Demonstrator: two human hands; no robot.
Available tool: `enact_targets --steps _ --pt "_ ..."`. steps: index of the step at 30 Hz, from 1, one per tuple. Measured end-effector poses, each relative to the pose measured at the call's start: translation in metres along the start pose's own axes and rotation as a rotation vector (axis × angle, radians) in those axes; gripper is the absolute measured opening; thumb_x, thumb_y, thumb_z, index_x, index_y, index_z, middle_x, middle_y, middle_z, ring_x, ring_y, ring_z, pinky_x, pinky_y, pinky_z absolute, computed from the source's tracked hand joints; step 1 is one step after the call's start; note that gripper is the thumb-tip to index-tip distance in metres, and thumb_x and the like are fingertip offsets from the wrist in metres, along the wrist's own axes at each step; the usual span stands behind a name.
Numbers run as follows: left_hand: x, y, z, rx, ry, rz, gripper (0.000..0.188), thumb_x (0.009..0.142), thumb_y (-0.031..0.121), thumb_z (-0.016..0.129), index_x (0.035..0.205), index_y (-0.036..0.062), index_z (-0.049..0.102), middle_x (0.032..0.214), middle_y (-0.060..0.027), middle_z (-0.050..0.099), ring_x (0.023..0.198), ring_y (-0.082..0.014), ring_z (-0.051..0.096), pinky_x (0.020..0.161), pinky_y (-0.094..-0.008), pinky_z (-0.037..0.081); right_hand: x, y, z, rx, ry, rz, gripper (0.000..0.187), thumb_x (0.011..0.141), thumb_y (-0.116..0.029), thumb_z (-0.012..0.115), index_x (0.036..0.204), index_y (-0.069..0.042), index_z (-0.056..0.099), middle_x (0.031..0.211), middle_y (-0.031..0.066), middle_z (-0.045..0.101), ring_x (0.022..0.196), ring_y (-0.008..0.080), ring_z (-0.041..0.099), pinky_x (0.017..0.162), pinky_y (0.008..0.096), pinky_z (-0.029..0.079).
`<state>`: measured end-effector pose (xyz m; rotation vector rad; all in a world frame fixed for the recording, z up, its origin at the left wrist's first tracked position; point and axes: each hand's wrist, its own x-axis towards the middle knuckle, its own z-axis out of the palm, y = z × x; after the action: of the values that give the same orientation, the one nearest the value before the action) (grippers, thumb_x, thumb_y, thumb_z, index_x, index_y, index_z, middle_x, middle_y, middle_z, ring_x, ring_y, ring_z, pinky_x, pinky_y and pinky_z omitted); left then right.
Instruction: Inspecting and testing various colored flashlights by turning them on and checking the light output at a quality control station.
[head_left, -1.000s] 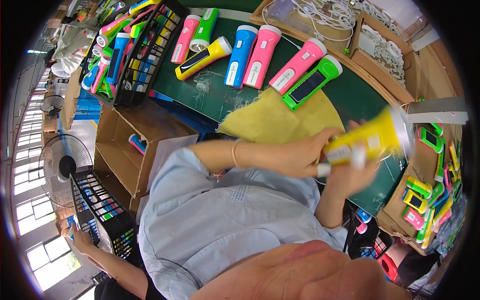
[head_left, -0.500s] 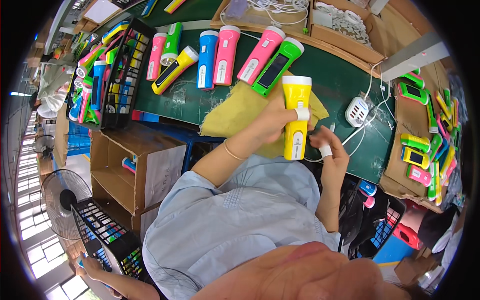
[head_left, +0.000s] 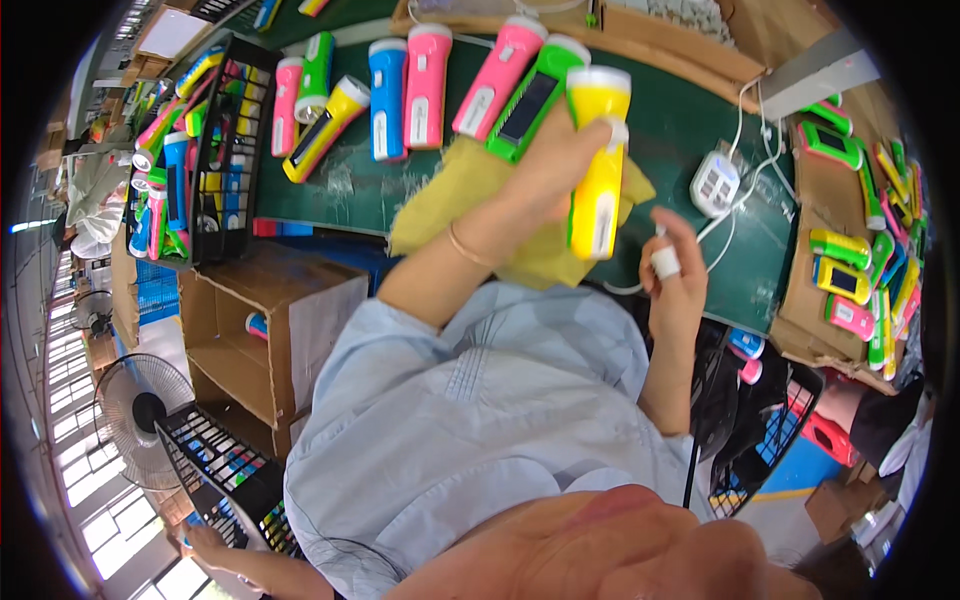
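A yellow flashlight (head_left: 598,195) with a white head stands out in front of me, head end away. My left hand (head_left: 565,160) is wrapped round it, the thumb, with a white band on it, lying across the front near the switch. To its right, my right hand (head_left: 678,268) has its fingers curled in, apart from the flashlight, with white tape round one finger. Whatever lies between those fingertips is too small to make out; a white cable (head_left: 625,290) runs beside them. Beneath the flashlight a yellow cloth (head_left: 440,215) covers part of the green table (head_left: 350,205).
Several pink, green, blue and yellow flashlights (head_left: 427,90) lie along the table's far side. A black basket (head_left: 228,150) of flashlights stands left, a cardboard box (head_left: 805,310) of more at right. A white power socket block (head_left: 714,184) sits beyond my right hand. Another person's hand (head_left: 205,545) shows lower left.
The view has shifted a little. My left hand has carried the yellow flashlight slightly farther away. My right hand has drawn apart from the flashlight's lower end, to the right.
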<state>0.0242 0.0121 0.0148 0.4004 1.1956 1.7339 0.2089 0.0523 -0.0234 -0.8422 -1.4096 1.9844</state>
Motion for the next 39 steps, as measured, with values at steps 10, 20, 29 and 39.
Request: enact_targets --steps 10,20,29,39 --pt "0.04 0.03 -0.014 1.119 0.421 0.699 0.07 0.068 0.017 0.074 0.113 -0.0105 0.027 0.105 -0.0333 0.043 0.097 -0.0444 0.048 0.085 -0.0447 0.04 0.023 -0.011 0.002 0.186 -0.132 -0.044 0.023 0.088 -0.008 0.053 0.108 0.004 0.055 0.075 0.0029 0.052 0.063 0.0087 0.042 0.057 0.0188 0.034" --pt "0.012 0.011 -0.029 -0.133 -0.154 -0.182 0.028 0.091 0.027 0.05 0.102 0.0015 0.054 0.087 -0.0091 0.058 0.073 -0.0188 0.059 0.062 -0.0292 0.05 0.044 -0.019 0.029 -0.648 -0.021 -0.677 0.018 0.073 0.006 0.061 0.09 -0.001 0.063 0.08 0.0055 0.061 0.069 0.0146 0.058 0.062 0.0236 0.046" --pt "-0.014 0.021 -0.012 0.119 -0.051 0.239 0.036 0.09 0.037 0.05 0.102 0.0032 0.05 0.083 -0.0078 0.056 0.071 -0.0157 0.058 0.062 -0.0283 0.051 0.036 -0.07 0.029 -0.346 -0.851 -0.408 0.018 0.071 0.0 0.065 0.088 -0.001 0.061 0.083 0.0042 0.057 0.075 0.0122 0.055 0.066 0.0235 0.043" --pt "-0.016 0.001 -0.018 -0.26 -0.151 0.266 0.05 0.089 0.051 0.042 0.105 0.0046 0.049 0.086 -0.0072 0.055 0.071 -0.019 0.058 0.063 -0.0305 0.05 -0.011 0.014 0.01 -0.854 -0.448 -1.182 0.043 0.059 -0.009 0.071 0.101 -0.006 0.064 0.074 0.0021 0.048 0.063 0.0161 0.045 0.05 0.0269 0.035"
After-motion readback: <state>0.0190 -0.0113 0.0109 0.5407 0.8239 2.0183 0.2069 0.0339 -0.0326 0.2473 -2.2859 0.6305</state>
